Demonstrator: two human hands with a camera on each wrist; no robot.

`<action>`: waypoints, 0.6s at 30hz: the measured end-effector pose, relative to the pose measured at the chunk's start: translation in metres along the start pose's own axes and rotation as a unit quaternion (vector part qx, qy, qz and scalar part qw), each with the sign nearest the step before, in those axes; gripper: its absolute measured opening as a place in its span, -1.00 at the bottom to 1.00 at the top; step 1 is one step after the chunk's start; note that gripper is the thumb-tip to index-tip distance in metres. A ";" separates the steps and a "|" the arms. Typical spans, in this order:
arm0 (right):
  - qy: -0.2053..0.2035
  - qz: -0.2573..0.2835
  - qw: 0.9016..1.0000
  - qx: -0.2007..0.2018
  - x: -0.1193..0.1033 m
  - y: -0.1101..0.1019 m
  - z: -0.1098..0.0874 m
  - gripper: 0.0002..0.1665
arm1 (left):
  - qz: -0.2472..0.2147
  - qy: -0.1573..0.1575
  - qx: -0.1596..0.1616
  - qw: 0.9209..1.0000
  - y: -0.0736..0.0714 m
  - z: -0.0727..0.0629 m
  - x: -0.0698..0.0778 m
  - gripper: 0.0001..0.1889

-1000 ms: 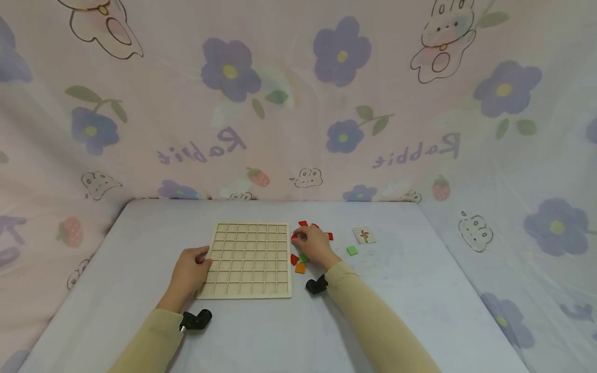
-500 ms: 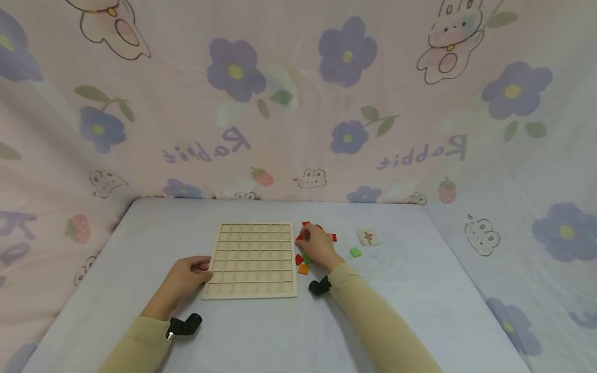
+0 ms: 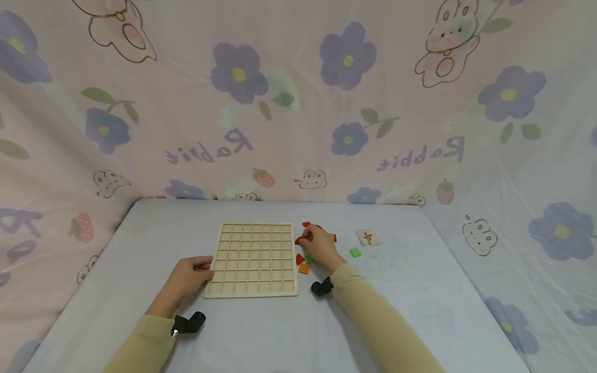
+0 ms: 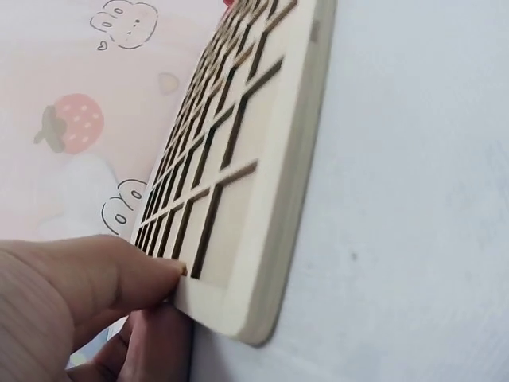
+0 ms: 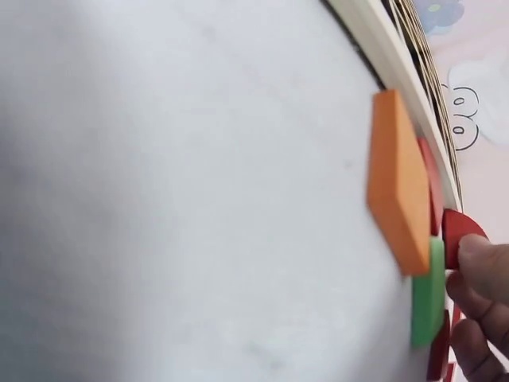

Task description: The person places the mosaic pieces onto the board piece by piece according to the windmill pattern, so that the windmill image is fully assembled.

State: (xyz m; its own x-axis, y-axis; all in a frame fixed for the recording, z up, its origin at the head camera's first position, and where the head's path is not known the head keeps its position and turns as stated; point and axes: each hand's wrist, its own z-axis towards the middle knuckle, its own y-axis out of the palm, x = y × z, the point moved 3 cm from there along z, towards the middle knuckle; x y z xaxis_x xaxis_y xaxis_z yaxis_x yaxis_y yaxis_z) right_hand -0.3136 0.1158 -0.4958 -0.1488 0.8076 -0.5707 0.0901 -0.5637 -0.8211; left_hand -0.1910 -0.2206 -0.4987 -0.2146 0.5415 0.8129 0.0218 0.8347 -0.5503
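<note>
My left hand (image 3: pixel 186 277) holds the left edge of a square wooden grid board (image 3: pixel 255 295). In the left wrist view, one digit lies over the rim near the board's corner (image 4: pixel 253 322), with other fingers against the side below. No piece sits in the board's squares. Past the board's right edge, my right hand (image 3: pixel 322 246) pinches a flat red piece with a curved edge (image 5: pixel 460 229) between thumb and fingers. Beneath and beside that hand lie an orange square tile (image 3: pixel 304 269), a green tile (image 5: pixel 428 298), a red piece (image 3: pixel 299 258) and more red pieces, partly hidden.
A small card (image 3: pixel 368 237) printed with a grid and a red figure lies at the right, with a light green tile (image 3: pixel 356 252) in front of it. The white-covered table (image 3: pixel 252 331) meets a patterned cloth backdrop (image 3: pixel 289 119) behind and at both sides.
My left hand has slid a little nearer along the board's left edge. The red piece in my right hand shows more, pointing toward the board. The head view has shifted slightly.
</note>
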 end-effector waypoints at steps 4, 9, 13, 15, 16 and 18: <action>0.011 0.031 0.999 0.002 -0.002 -0.002 -0.005 -0.83 | -0.003 0.002 0.001 1.000 0.000 -0.002 0.003 -0.49; 0.023 0.085 0.996 -0.008 -0.011 -0.004 -0.007 -0.82 | 0.010 0.010 0.001 1.000 -0.003 -0.001 0.002 -0.48; -0.001 0.116 0.993 -0.027 -0.024 0.001 -0.008 -0.83 | 0.025 0.016 0.003 1.000 -0.004 -0.001 0.002 -0.49; -0.014 0.128 0.991 -0.035 -0.031 0.003 -0.008 -0.83 | 0.027 0.024 0.004 0.999 -0.004 -0.002 0.004 -0.50; -0.017 0.134 0.990 -0.040 -0.034 0.004 -0.009 -0.84 | 0.025 0.028 0.005 0.999 -0.004 -0.002 0.005 -0.50; -0.021 0.147 0.988 -0.050 -0.041 0.007 -0.010 -0.84 | 0.019 0.033 0.004 0.999 -0.003 -0.002 0.007 -0.50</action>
State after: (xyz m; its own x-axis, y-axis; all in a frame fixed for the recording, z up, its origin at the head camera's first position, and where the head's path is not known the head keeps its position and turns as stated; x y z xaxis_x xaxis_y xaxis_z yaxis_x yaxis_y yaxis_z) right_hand -0.2971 0.0807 -0.4783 -0.1415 0.6033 -0.7849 0.2324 -0.7504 -0.6187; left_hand -0.1907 -0.2191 -0.4915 -0.1496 0.5779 0.8023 0.0207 0.8131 -0.5818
